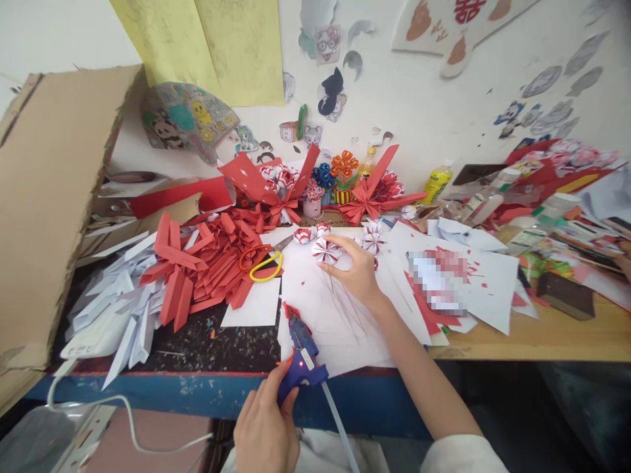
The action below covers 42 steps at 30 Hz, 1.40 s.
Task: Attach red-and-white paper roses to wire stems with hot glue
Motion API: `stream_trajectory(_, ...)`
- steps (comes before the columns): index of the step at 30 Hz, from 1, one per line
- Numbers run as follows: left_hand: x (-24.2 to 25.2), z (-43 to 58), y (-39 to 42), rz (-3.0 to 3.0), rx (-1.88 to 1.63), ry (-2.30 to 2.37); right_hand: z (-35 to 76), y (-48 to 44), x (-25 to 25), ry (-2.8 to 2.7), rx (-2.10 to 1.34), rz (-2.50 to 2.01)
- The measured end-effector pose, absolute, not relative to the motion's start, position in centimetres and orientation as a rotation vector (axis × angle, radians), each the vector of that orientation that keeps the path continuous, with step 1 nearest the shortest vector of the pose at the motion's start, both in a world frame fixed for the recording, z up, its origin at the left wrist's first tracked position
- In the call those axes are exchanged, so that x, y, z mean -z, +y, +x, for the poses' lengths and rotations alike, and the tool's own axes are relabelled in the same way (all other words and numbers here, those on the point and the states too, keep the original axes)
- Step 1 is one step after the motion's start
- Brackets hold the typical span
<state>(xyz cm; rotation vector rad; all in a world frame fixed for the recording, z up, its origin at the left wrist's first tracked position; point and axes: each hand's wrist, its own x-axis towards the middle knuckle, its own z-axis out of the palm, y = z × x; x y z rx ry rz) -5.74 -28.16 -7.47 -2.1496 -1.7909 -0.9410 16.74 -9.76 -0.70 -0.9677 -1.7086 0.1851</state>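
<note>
My left hand [266, 427] is closed around the handle of a blue hot glue gun [304, 368], held over the table's front edge. The gun's nozzle points up and away, a small red light glows on its side, and a glue stick [340, 424] trails from its back. Between the thumb and fingers of my right hand [359, 270] is a red-and-white paper flower [326, 250], above the white sheets [315, 309]. Thin wire stems fan out below that hand. Close by lie more folded paper flowers [373, 242] and scissors [266, 266] with yellow and orange handles.
Folded red paper strips [221, 256] and white ones [140, 315] are heaped at left beside a cardboard box [64, 171]. Wrapped bouquets [367, 203] stand along the wall. Bottles [488, 197], paper scraps and a dark block [566, 295] crowd the right side.
</note>
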Motion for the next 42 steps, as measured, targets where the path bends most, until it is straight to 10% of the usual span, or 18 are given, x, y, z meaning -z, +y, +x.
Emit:
stream_trajectory(25, 2.7, -13.0, -12.0, -2.424, 1.023, -1.562, 16.9, -9.6, 0.4, -1.696, -0.187, -0.967)
stream_trajectory(37, 0.6, -12.9, -11.8, -2.628, 0.489, -1.443, 16.9, -9.4, 0.7, -1.707, -0.179, -0.996)
stream_trajectory(42, -6.1, -11.4, -13.3, -2.326, 0.927, -1.541, 16.8, -9.4, 0.8, -1.705, -0.192, -0.994)
